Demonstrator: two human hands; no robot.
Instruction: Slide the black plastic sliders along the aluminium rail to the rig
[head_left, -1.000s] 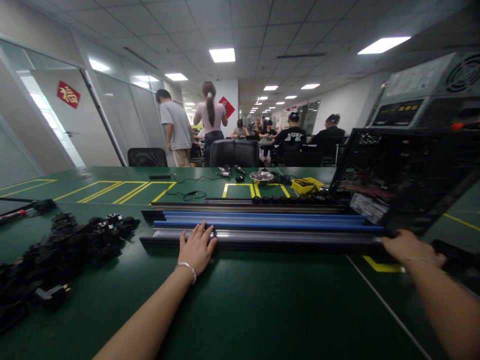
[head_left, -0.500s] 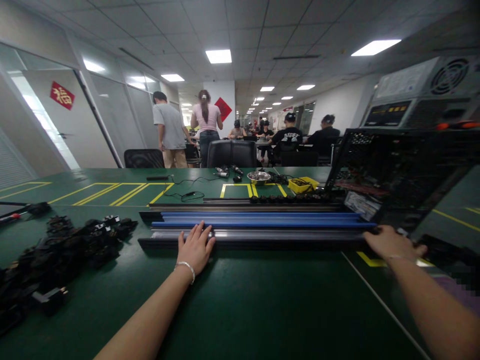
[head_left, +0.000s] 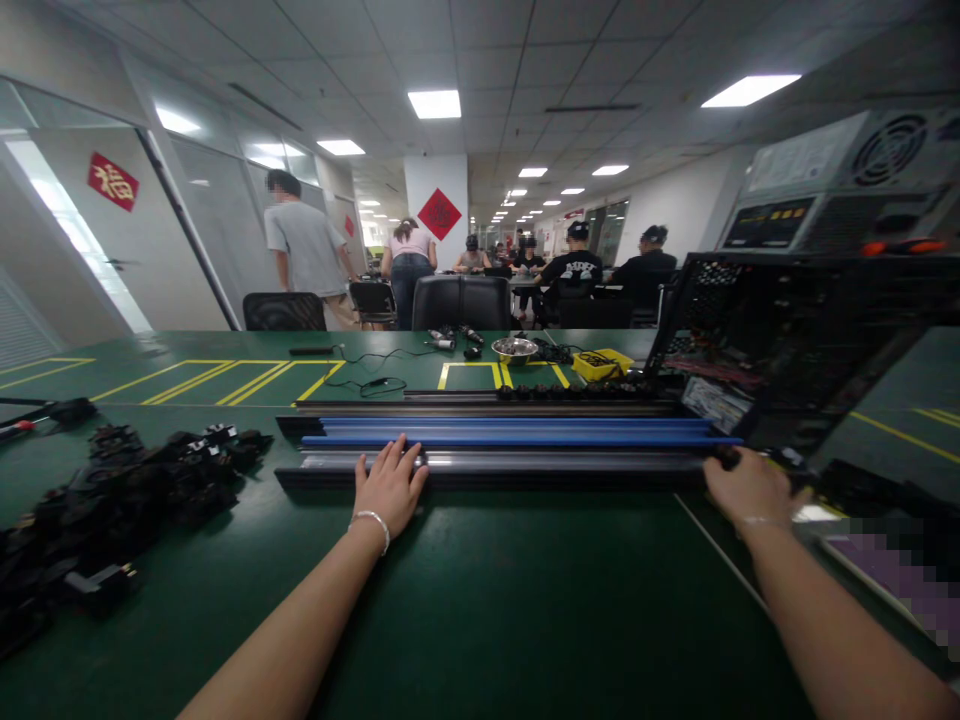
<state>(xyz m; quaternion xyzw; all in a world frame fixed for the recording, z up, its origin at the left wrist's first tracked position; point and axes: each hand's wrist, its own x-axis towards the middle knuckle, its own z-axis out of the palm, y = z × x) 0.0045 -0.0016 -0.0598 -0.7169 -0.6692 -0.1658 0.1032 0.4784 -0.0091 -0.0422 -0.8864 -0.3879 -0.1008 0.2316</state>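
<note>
My left hand, with a bracelet at its wrist, lies over the left part of a long black-and-grey rail. Its fingers are spread; a small dark round piece partly shows beside the fingertips. At the rail's right end my right hand is closed, a small black part showing at its fingertips; what kind of part it is I cannot make out. Parallel behind this rail runs a blue strip in a black channel. Several small black parts stand in a row on another rail further back.
A heap of black parts covers the green table's left side. Opened computer cases stand at the right. Behind the rails are a metal bowl, a yellow tray and cables. Several people are beyond the table.
My right hand has moved a little left along the rail's end with the small black part. My left hand stays on the rail. In the background one person has bent forward.
</note>
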